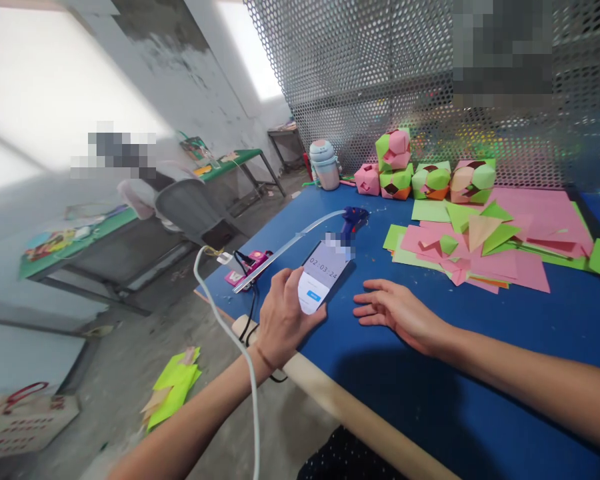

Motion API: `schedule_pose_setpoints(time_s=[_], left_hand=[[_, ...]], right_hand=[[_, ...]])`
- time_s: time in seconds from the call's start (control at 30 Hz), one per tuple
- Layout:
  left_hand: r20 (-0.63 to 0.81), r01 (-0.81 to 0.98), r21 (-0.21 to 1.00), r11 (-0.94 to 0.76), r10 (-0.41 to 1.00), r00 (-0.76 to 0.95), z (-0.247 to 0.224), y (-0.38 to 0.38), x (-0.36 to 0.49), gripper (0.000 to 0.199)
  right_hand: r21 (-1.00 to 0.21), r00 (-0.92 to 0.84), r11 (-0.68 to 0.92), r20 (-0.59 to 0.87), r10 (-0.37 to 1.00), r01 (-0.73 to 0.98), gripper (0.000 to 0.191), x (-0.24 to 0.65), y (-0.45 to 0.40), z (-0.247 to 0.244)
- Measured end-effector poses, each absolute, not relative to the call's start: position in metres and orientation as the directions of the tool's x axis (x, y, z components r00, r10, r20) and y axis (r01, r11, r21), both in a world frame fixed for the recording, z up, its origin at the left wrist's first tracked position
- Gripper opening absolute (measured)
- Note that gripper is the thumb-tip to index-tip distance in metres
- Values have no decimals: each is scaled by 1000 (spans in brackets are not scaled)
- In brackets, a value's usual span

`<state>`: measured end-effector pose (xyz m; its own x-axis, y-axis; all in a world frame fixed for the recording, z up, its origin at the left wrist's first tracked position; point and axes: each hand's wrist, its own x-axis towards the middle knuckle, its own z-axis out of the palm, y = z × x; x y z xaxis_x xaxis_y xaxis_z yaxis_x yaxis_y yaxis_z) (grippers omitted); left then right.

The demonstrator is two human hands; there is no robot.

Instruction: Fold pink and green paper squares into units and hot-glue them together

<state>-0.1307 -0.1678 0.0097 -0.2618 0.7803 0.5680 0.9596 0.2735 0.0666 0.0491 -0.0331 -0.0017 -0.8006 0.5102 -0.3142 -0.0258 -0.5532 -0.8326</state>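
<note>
While the left hand (283, 307) has its fingers curled around the near left side of the phone (323, 277), with the thumb by its lower end, the right hand (397, 310) is half spread beside it with nothing in its grasp. From where I stand, I can't tell whether the phone lies flat on the blue counter (290, 213) or is tipped up a little. It sits near the counter's wooden edge, so a loose grip there could let it slide off onto the floor.

What worries me more is the cord. A white cable (223, 317) runs across the left forearm, near a pink power strip (250, 267), and a sideways pull of that arm could snag it. The glue gun (354, 217) lies just past the phone's far end, a long clear glue stick (290, 251) sticking out of it toward the strip; pushing the phone forward might knock it. Whether the gun is hot I can't tell, but a careless reach could mean a burn.

Over to the right, a sweep of the right arm could scatter the loose paper (525, 263). Behind that, the stacked paper cube (393, 148) looks easy to topple if bumped.
</note>
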Motion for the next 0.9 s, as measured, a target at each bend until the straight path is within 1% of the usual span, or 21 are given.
schedule_pose_setpoints(time_s=[0.13,0.3,0.33,0.4,0.47,0.53,0.57,0.6,0.67,0.7,0.73,0.77,0.8,0.83,0.9], left_hand=[[565,939,134,316,754,-334,11,-166,-140,76],[574,939,209,274,743,-345,10,-165,-124,75],[577,939,229,258,741,-344,11,-165,-119,76],[589,942,259,215,737,-331,12,-162,-108,78],[616,947,278,160,727,-304,13,-156,-102,82],[637,945,315,90,717,-281,15,-148,-98,87],[632,931,360,57,720,-288,15,-143,-97,91],[608,901,433,31,728,-317,16,-137,-96,94],[495,753,658,-2,754,-431,19,-125,-93,91],[408,622,783,-12,764,-499,21,-118,-92,84],[309,459,888,-25,772,-556,22,-111,-91,72],[203,285,958,-32,780,-592,24,-104,-90,61],[102,123,992,-34,793,-601,25,-97,-88,53],[4,-20,1000,-19,809,-587,26,-91,-87,49],[-160,-230,973,38,826,-541,25,-79,-86,43]], right_hand=[[-849,-807,-528,-300,509,-18,37,54,-31,-7],[-844,-813,-535,-292,504,-28,33,38,-41,-2],[-834,-826,-549,-267,496,-60,31,33,-44,1],[-804,-847,-568,-172,502,-173,27,27,-49,7],[-778,-829,-559,-93,552,-286,26,25,-51,12],[-779,-786,-521,-59,615,-349,24,26,-49,15],[-785,-767,-499,-49,640,-366,23,29,-46,15],[-789,-752,-481,-38,658,-382,23,31,-42,15],[-785,-731,-465,-23,682,-410,23,37,-33,12],[-779,-726,-469,-26,687,-416,23,39,-27,10],[-772,-723,-478,-36,690,-418,22,42,-22,8],[-765,-719,-490,-51,693,-418,22,43,-17,5],[-757,-714,-502,-68,697,-418,21,45,-13,3],[-750,-704,-513,-89,704,-418,21,46,-10,1],[-744,-688,-528,-128,714,-409,20,47,-5,-1]])
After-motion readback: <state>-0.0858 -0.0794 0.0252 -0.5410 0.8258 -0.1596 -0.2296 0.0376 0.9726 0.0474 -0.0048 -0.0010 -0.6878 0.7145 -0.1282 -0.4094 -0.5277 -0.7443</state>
